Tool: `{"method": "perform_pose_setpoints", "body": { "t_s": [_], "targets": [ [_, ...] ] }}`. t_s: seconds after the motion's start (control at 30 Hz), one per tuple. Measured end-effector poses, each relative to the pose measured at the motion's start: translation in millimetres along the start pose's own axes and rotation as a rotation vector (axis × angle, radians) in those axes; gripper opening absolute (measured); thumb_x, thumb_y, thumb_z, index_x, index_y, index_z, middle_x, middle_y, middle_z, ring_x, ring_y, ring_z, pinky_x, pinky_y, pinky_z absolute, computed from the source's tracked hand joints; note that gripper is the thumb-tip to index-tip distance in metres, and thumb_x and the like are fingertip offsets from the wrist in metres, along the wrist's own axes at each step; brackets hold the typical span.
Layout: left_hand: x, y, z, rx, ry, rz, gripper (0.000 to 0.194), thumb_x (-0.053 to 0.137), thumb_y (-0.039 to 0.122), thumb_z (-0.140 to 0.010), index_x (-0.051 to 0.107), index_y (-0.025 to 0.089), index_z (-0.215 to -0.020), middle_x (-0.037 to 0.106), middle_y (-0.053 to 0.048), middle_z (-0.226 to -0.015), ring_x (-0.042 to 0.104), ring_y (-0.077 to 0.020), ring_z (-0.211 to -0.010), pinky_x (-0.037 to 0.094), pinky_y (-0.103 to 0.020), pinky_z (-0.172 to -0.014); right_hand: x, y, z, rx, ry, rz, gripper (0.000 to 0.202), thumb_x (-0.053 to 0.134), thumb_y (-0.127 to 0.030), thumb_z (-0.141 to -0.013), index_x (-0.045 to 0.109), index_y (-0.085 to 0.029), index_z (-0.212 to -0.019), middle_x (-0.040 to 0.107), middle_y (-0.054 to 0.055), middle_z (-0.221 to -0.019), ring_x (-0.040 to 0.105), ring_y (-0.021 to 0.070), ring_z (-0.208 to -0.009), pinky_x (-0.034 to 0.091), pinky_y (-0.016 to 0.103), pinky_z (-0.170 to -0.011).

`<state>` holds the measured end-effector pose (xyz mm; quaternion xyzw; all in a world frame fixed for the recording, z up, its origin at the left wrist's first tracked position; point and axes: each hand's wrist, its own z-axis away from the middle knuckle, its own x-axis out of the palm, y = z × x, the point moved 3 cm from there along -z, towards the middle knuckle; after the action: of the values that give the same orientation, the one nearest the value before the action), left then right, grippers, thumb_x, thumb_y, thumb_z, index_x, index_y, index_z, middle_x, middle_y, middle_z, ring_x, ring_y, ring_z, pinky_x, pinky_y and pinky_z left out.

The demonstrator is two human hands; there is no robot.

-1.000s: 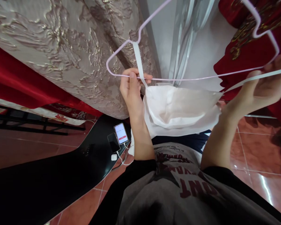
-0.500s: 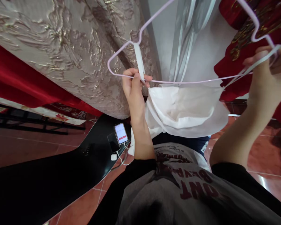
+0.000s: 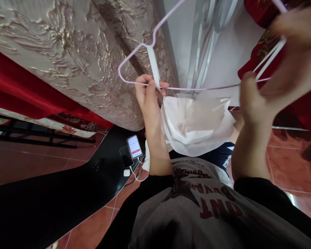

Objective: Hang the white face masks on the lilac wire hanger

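The garment point(image 3: 197, 135) hangs just below the hanger point(image 3: 130, 62), one strap point(image 3: 153, 64) over its notch. The left hand point(image 3: 149, 95) clamps its fingers on the hanger — the right hand point(image 3: 287, 74), at the other strap point(image 3: 271, 58), blurs too much to tell. Phones point(image 3: 135, 147) lie on the counter point(image 3: 67, 200).

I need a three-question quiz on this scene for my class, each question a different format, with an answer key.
1. Multiple choice: what do the fingers of the left hand grip? A) a cable B) a hanger C) a sleeve
2. True or false: two phones lie on the black surface, and only one has a lit screen.
3. Fill in: a white ____ loops over the hanger's notch near the left hand.

Key: 1. B. 2. True. 3. strap.
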<state>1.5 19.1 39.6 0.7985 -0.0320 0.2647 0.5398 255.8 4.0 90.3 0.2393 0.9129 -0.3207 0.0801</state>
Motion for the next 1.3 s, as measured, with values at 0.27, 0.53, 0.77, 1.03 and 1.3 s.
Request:
{"method": "perform_pose_setpoints", "body": {
  "t_s": [0.27, 0.53, 0.77, 1.03, 1.3],
  "targets": [
    [-25.4, 5.6, 10.5, -0.102, -0.342, -0.16, 0.013, 0.074, 0.039, -0.11, 0.079, 0.029, -0.115, 0.086, -0.005, -0.114, 0.081, -0.0276, -0.108, 0.06, -0.046, -0.11, 49.9, 12.6, 40.8, 0.021, -0.304, 0.251, 0.03, 0.066, -0.043, -0.105, 0.078, -0.033, -0.132, 0.084, 0.005, -0.118, 0.074, 0.0326, -0.113, 0.052, 0.063, -0.114],
    [-38.9, 59.3, 14.4, -0.071, -0.48, -0.259, 0.036, 0.072, 0.06, -0.11, 0.086, 0.027, -0.11, 0.083, -0.009, -0.1, 0.081, -0.0297, -0.101, 0.062, -0.038, -0.075, 46.4, 15.3, 46.2, 0.019, -0.226, 0.2, 0.027, 0.063, -0.044, -0.108, 0.079, -0.034, -0.127, 0.082, 0.004, -0.114, 0.071, 0.03, -0.113, 0.048, 0.058, -0.113],
    [-18.2, 66.3, -4.0, 0.203, -0.029, 0.052, 0.03, 0.048, 0.033, -0.114, 0.077, 0.031, -0.122, 0.076, 0.002, -0.146, 0.069, -0.0223, -0.143, 0.069, -0.033, -0.081, 39.6, 19.1, 50.4, 0.002, -0.218, 0.215, 0.029, 0.062, -0.05, -0.108, 0.079, -0.035, -0.126, 0.081, 0.004, -0.113, 0.07, 0.0298, -0.115, 0.046, 0.061, -0.121],
    [-38.6, 23.4, 1.5, -0.046, 0.027, -0.035, 0.012, 0.065, 0.029, -0.117, 0.074, 0.021, -0.117, 0.085, -0.007, -0.117, 0.078, -0.0198, -0.101, 0.036, -0.024, -0.052, 44.3, -4.2, 51.1, -0.026, -0.276, 0.216, 0.034, 0.061, -0.049, -0.109, 0.073, -0.038, -0.14, 0.084, 0.003, -0.134, 0.073, 0.0296, -0.133, 0.042, 0.066, -0.131],
    [-26.2, 0.1, 1.9, -0.088, -0.017, 0.045, 0.025, 0.064, 0.047, -0.12, 0.071, 0.026, -0.108, 0.082, -0.006, -0.105, 0.078, -0.0237, -0.099, 0.043, -0.029, -0.057, -12.6, 86.6, 78.5, 0.113, 0.623, -0.058, 0.024, 0.067, -0.044, -0.103, 0.075, -0.033, -0.123, 0.074, 0.004, -0.118, 0.073, 0.0278, -0.111, 0.055, 0.059, -0.104]
  ]
}}
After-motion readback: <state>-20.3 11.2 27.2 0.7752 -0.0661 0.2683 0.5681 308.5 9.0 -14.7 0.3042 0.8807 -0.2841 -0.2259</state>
